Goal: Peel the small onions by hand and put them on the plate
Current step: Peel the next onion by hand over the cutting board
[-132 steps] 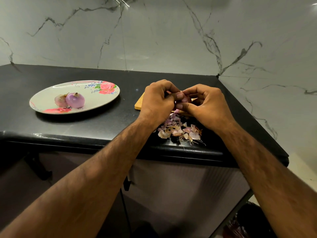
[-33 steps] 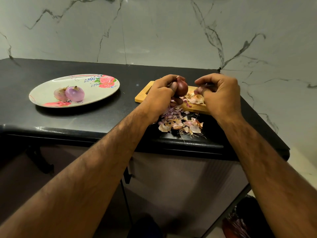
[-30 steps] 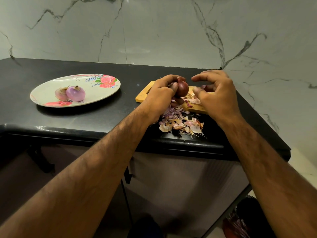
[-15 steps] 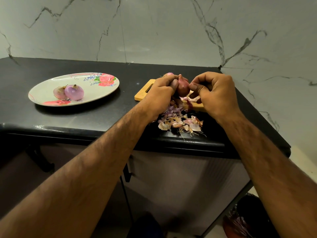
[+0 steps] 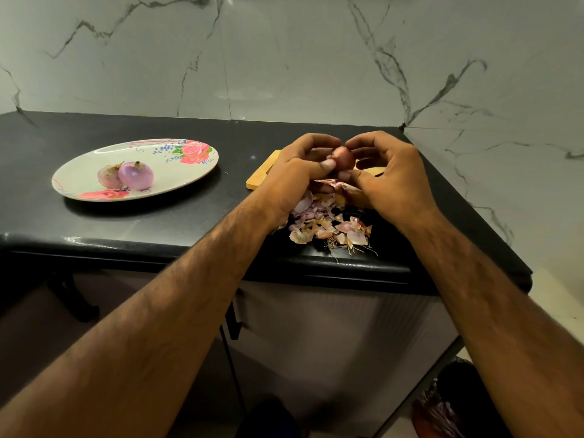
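Nearest, by the front edge of the black counter [image 5: 151, 229], lies a heap of peels [image 5: 328, 227], papery skins and root threads. Just behind it both hands meet over a wooden board [image 5: 260, 177]. The left hand [image 5: 294, 178] grips a small onion [image 5: 343, 157] between its thumb and curled fingers. The right hand [image 5: 392, 181] curls onto the same onion from the other side, thumb near its base, seemingly pinching at the skin. The onion looks reddish-brown, so I judge its outer skin is mostly on and peeling of this one is at an early stage. Off to the left, well apart, the plate [image 5: 189, 175] holds two peeled onions [image 5: 136, 176] touching each other. The next move calls for catching a loose edge of skin with a nail, stripping it off while the left hand turns the onion, then carrying it across to the plate
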